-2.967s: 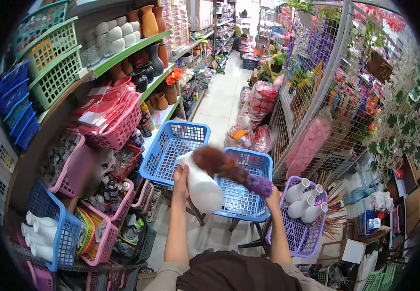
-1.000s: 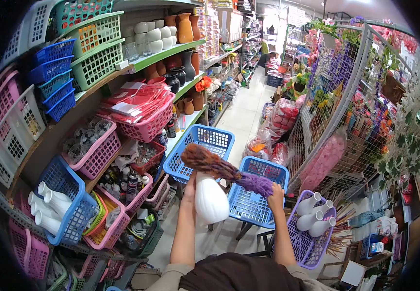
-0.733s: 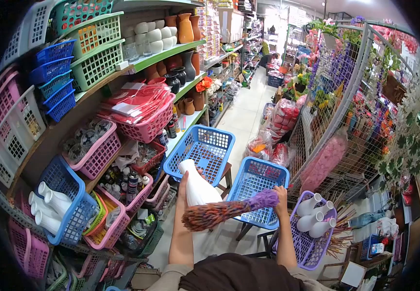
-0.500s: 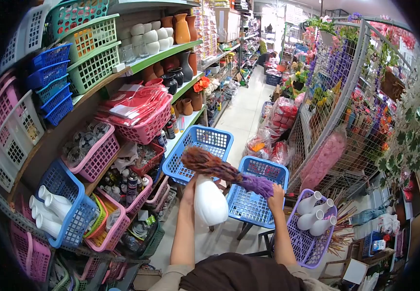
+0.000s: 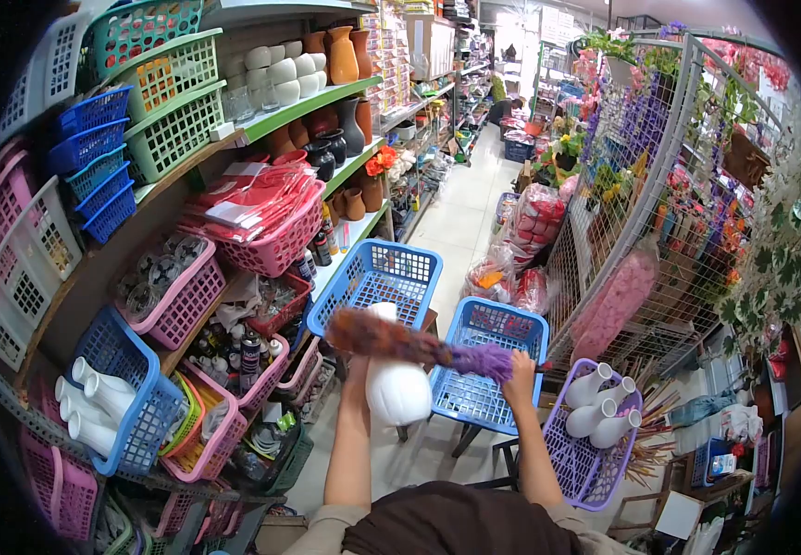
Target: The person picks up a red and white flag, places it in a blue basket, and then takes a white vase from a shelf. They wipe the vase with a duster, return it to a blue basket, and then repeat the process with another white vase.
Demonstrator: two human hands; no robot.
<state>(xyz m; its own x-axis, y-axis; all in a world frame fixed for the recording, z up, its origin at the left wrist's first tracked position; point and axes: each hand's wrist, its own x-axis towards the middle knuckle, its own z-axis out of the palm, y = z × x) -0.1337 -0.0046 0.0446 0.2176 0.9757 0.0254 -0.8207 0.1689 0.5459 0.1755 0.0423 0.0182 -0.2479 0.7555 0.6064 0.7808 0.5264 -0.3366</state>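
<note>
A white vase [image 5: 398, 394] is held up at the centre, its neck showing above a fluffy duster. My left hand [image 5: 356, 368] grips it from the left side, the fingers partly hidden behind the duster. The duster [image 5: 391, 338], brown and multicoloured at its far end and purple near the handle, lies across the front of the vase, slightly blurred. At its purple end my right hand [image 5: 519, 377] is closed around the handle. Below and between the hands stands a blue basket [image 5: 484, 407]; another blue basket [image 5: 423, 268] is behind the vase.
A purple basket [image 5: 595, 476] with several white vases is at the right. On the left, a blue basket [image 5: 146, 416] holds more white vases beside shelves of pink baskets. A wire rack [image 5: 669, 185] with flowers lines the right side of the aisle [image 5: 484, 185].
The duster has shifted left and slightly down across the vase, with my right hand. The vase is now more upright, its neck visible above the duster.
</note>
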